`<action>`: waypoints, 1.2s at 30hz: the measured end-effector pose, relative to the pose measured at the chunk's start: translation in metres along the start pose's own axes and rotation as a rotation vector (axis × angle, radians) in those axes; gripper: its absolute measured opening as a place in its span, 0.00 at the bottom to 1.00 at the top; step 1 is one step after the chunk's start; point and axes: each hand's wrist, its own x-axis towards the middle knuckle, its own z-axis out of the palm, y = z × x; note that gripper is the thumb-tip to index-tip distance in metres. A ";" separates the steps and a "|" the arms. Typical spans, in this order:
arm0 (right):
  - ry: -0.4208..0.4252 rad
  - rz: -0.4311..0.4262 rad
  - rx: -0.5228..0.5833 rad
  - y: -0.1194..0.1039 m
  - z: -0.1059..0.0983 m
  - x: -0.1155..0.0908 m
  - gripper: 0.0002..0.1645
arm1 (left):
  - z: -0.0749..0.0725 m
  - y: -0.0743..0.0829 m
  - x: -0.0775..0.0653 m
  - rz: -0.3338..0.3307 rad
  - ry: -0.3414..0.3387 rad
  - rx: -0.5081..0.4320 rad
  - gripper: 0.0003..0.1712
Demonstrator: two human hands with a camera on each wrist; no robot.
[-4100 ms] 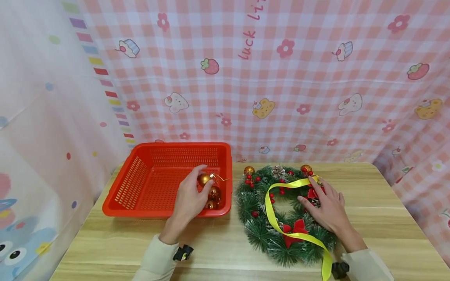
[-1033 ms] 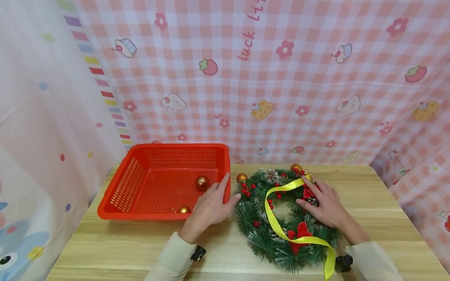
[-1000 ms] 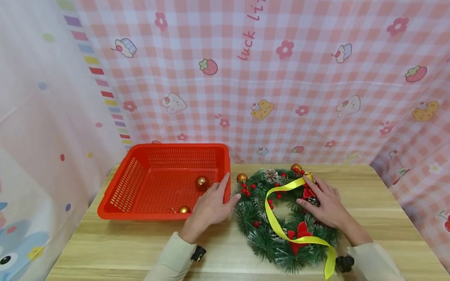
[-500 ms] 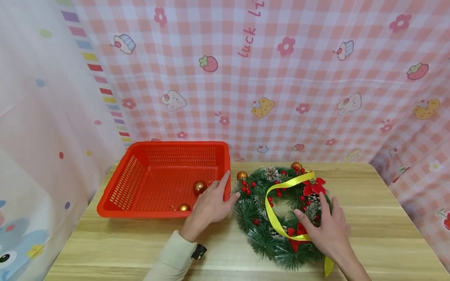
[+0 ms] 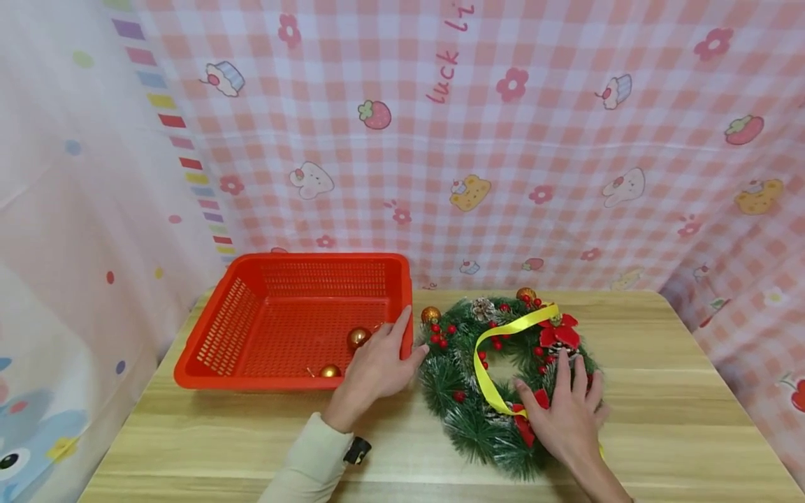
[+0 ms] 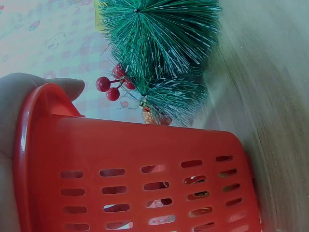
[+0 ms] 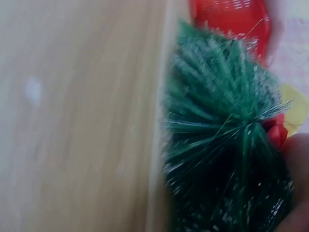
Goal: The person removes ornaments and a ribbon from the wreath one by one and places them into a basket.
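My left hand rests over the right rim of the red plastic basket, index finger stretched along it and thumb pointing towards the wreath. Its other fingers are hidden. Near it in the basket lie a copper bauble and a gold bauble. My right hand rests, fingers spread, on the lower right of a green Christmas wreath with red berries, pine cones and red flowers. A yellow ribbon loops across the wreath; its end is mostly hidden behind the right hand.
The wreath lies just right of the basket on a wooden table. Glittery gold baubles sit at its far edge. A pink checked cloth hangs behind the table, with a white printed cloth at the left.
The left hand held a gold bauble in the basket earlier; it is now on the rim. The right hand has slid down from the upper right flower, uncovering it; the wreath shifted slightly.
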 end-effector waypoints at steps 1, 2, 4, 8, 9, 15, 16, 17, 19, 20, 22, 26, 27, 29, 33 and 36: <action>-0.002 -0.011 -0.003 0.001 0.000 0.001 0.61 | 0.000 0.000 0.000 0.003 0.001 0.003 0.45; -0.005 -0.022 -0.007 0.003 0.001 0.003 0.61 | 0.000 0.000 0.000 0.006 0.002 0.006 0.45; -0.012 -0.048 -0.013 0.006 0.001 0.005 0.60 | 0.000 0.000 0.001 0.009 0.002 0.010 0.45; -0.028 -0.099 -0.010 0.012 0.001 0.009 0.59 | -0.001 0.000 0.001 0.019 0.003 0.008 0.45; -0.031 -0.112 -0.008 0.014 0.001 0.010 0.59 | -0.002 -0.001 0.001 0.019 0.002 0.007 0.45; -0.043 -0.194 -0.009 0.021 0.000 0.014 0.56 | -0.002 -0.002 -0.001 0.028 0.010 -0.008 0.45; -0.045 -0.207 -0.008 0.022 -0.001 0.015 0.55 | -0.002 -0.002 -0.001 0.027 0.010 -0.011 0.45; -0.046 -0.222 -0.005 0.024 -0.001 0.016 0.55 | -0.002 -0.002 -0.001 0.022 0.008 -0.015 0.45; -0.050 -0.254 0.004 0.027 -0.001 0.018 0.54 | -0.002 -0.003 -0.001 0.017 0.003 -0.020 0.45; -0.052 -0.271 0.007 0.029 -0.002 0.020 0.53 | -0.002 -0.002 -0.002 0.017 0.003 -0.021 0.45; -0.057 -0.310 0.018 0.033 -0.003 0.023 0.52 | -0.002 -0.002 -0.002 0.017 0.002 -0.021 0.45; -0.085 -0.390 0.023 0.043 -0.007 0.033 0.50 | -0.001 -0.002 -0.002 0.017 0.005 -0.017 0.45; -0.091 -0.412 0.022 0.046 -0.009 0.037 0.50 | 0.000 -0.002 -0.001 0.018 0.005 -0.016 0.45; -0.100 -0.464 0.021 0.052 -0.013 0.044 0.49 | 0.000 -0.002 -0.001 0.021 0.000 -0.018 0.44; -0.119 -0.579 0.032 0.064 -0.020 0.060 0.47 | 0.001 -0.001 -0.001 0.027 -0.002 -0.015 0.44; -0.143 -0.633 0.042 0.071 -0.025 0.069 0.46 | 0.001 -0.001 -0.001 0.034 0.003 -0.006 0.44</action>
